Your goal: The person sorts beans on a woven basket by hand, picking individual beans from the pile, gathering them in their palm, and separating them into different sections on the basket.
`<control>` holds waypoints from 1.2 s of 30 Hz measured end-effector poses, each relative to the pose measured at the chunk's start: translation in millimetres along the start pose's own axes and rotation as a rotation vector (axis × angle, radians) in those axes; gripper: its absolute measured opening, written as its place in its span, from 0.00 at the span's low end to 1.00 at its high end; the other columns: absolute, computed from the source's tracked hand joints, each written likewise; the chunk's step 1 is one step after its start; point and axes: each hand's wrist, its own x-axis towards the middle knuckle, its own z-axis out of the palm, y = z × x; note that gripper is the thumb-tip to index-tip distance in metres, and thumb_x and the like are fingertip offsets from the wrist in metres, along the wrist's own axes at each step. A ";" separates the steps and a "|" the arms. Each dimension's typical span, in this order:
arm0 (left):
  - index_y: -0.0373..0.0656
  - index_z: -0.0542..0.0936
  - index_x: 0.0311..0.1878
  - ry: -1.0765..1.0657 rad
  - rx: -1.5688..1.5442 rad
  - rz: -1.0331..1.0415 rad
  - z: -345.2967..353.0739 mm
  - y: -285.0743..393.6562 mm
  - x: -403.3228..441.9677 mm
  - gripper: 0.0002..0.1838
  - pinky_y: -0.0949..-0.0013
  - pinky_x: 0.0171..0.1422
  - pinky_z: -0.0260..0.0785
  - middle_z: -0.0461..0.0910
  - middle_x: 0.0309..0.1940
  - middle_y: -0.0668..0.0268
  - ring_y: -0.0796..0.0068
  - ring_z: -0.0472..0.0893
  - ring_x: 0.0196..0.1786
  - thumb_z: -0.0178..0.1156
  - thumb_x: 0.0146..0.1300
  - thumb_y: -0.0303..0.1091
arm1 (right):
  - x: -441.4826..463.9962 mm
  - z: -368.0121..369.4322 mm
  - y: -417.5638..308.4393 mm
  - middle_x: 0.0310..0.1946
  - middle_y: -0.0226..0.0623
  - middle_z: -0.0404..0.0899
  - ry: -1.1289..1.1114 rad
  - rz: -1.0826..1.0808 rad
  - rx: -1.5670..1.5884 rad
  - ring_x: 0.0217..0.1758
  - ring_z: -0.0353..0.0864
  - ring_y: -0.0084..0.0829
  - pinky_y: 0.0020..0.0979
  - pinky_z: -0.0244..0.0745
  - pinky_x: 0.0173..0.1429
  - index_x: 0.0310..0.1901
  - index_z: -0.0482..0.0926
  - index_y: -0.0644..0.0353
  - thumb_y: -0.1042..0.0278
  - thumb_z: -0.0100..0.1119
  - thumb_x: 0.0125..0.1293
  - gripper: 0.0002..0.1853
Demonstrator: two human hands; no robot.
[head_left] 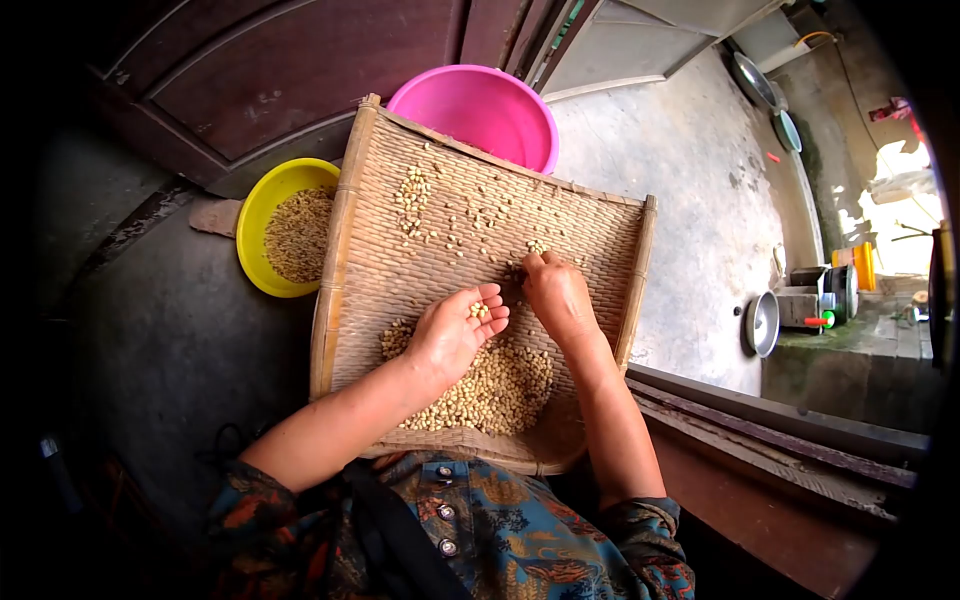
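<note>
A woven bamboo winnowing tray [385, 280] rests across my lap. Pale yellow beans [490, 390] are heaped at its near end, and more lie scattered toward the far end. My left hand [455, 330] is palm up above the heap, fingers curled, with a few beans [479, 311] cupped in it. To its right, my right hand [552, 290] is bent down over the tray with thumb and fingers pinched together. A small cluster of beans [538, 246] lies just beyond those fingertips. What the pinch holds, if anything, is hidden.
A yellow basin [252, 240] of brownish grain or husks stands left of the tray. Behind the tray's far edge is a pink basin [480, 105]. A metal bowl [763, 324] and other household items are on the right. A dark red door [290, 80] rises at the back left.
</note>
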 end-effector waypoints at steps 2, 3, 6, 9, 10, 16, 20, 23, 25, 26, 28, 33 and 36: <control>0.32 0.74 0.54 0.004 0.008 0.012 0.2 -0.1 -0.6 0.15 0.61 0.63 0.72 0.75 0.47 0.57 0.64 0.76 0.52 0.54 0.71 0.34 | -0.9 1.2 2.3 0.32 0.50 0.79 0.039 0.008 0.038 0.35 0.83 0.49 0.44 0.79 0.40 0.37 0.77 0.63 0.79 0.55 0.57 0.06; 0.32 0.74 0.54 0.009 0.017 0.020 0.4 -0.3 -0.8 0.15 0.60 0.63 0.72 0.75 0.47 0.58 0.64 0.76 0.52 0.54 0.71 0.34 | -1.4 1.6 3.4 0.32 0.50 0.80 0.057 0.012 0.057 0.35 0.83 0.49 0.44 0.79 0.40 0.37 0.78 0.64 0.79 0.56 0.57 0.06; 0.32 0.74 0.53 0.021 0.023 0.024 -2.4 -0.4 0.2 0.15 0.60 0.64 0.72 0.75 0.47 0.58 0.64 0.76 0.53 0.54 0.71 0.34 | -3.5 -19.4 0.4 0.32 0.52 0.81 0.067 0.197 0.299 0.35 0.83 0.51 0.43 0.79 0.40 0.35 0.79 0.65 0.80 0.58 0.55 0.06; 0.32 0.74 0.53 0.005 -0.019 0.033 -3.4 -1.1 2.2 0.15 0.59 0.64 0.71 0.75 0.47 0.58 0.63 0.75 0.53 0.54 0.71 0.33 | -7.4 -52.2 -7.4 0.30 0.50 0.83 -0.209 0.445 1.009 0.32 0.84 0.40 0.34 0.78 0.40 0.39 0.82 0.64 0.78 0.61 0.58 0.07; 0.32 0.74 0.53 -0.003 -0.037 0.032 -1.8 -1.1 1.0 0.15 0.58 0.64 0.71 0.75 0.47 0.58 0.62 0.75 0.53 0.55 0.71 0.33 | -10.8 -62.1 -11.7 0.29 0.47 0.82 -0.271 0.419 1.190 0.32 0.83 0.34 0.32 0.78 0.40 0.39 0.82 0.65 0.76 0.61 0.60 0.06; 0.31 0.73 0.52 0.018 -0.030 0.012 -1.6 2.3 -0.8 0.15 0.59 0.63 0.72 0.74 0.46 0.58 0.63 0.75 0.52 0.54 0.70 0.33 | -20.2 -42.7 -8.0 0.34 0.53 0.82 -0.072 0.356 0.426 0.39 0.84 0.49 0.40 0.78 0.46 0.37 0.82 0.66 0.76 0.60 0.60 0.06; 0.32 0.73 0.52 0.034 -0.008 0.026 -2.7 0.5 -2.4 0.14 0.60 0.61 0.72 0.74 0.46 0.58 0.64 0.76 0.51 0.54 0.70 0.33 | -25.4 -29.2 -8.4 0.35 0.52 0.82 -0.101 0.317 0.342 0.40 0.83 0.51 0.44 0.78 0.47 0.37 0.82 0.64 0.74 0.62 0.59 0.06; 0.32 0.73 0.52 0.032 0.001 0.027 -3.0 0.6 -2.6 0.14 0.61 0.60 0.72 0.74 0.46 0.58 0.64 0.76 0.50 0.53 0.71 0.33 | -28.5 -10.6 -6.9 0.32 0.54 0.81 -0.033 0.224 0.240 0.38 0.83 0.54 0.46 0.78 0.45 0.34 0.78 0.66 0.77 0.61 0.56 0.05; 0.32 0.73 0.52 0.034 0.013 0.030 -1.9 0.3 -2.8 0.14 0.61 0.60 0.72 0.75 0.46 0.58 0.64 0.76 0.50 0.53 0.71 0.33 | -27.9 -2.4 -5.1 0.30 0.55 0.80 -0.005 0.183 0.156 0.37 0.83 0.55 0.47 0.78 0.44 0.32 0.76 0.67 0.78 0.60 0.54 0.04; 0.32 0.73 0.52 0.035 0.018 0.034 -1.6 0.3 -2.5 0.14 0.61 0.60 0.72 0.75 0.46 0.58 0.64 0.76 0.50 0.53 0.71 0.33 | -27.8 -1.1 -5.0 0.29 0.55 0.80 0.008 0.167 0.122 0.36 0.83 0.56 0.48 0.78 0.42 0.30 0.74 0.67 0.79 0.58 0.52 0.04; 0.32 0.73 0.52 0.037 0.018 0.036 -2.4 0.2 -2.1 0.14 0.61 0.61 0.72 0.75 0.45 0.59 0.64 0.76 0.51 0.53 0.71 0.33 | -27.2 -8.0 -8.0 0.29 0.55 0.81 0.001 0.199 0.145 0.35 0.83 0.56 0.47 0.78 0.41 0.31 0.75 0.67 0.79 0.58 0.53 0.04; 0.31 0.73 0.54 0.049 -0.019 0.040 1.4 1.0 -3.7 0.15 0.60 0.65 0.70 0.74 0.47 0.58 0.62 0.75 0.53 0.53 0.71 0.33 | -14.2 -55.7 -23.1 0.29 0.54 0.82 -0.292 0.379 0.993 0.34 0.83 0.53 0.45 0.78 0.43 0.37 0.81 0.66 0.75 0.62 0.58 0.06; 0.31 0.73 0.55 0.042 -0.050 0.046 3.5 4.5 -3.5 0.16 0.60 0.66 0.70 0.74 0.48 0.57 0.62 0.74 0.54 0.52 0.72 0.33 | 2.8 -47.9 -24.4 0.33 0.53 0.83 -0.098 0.201 0.580 0.34 0.84 0.51 0.44 0.79 0.42 0.39 0.82 0.65 0.74 0.64 0.60 0.07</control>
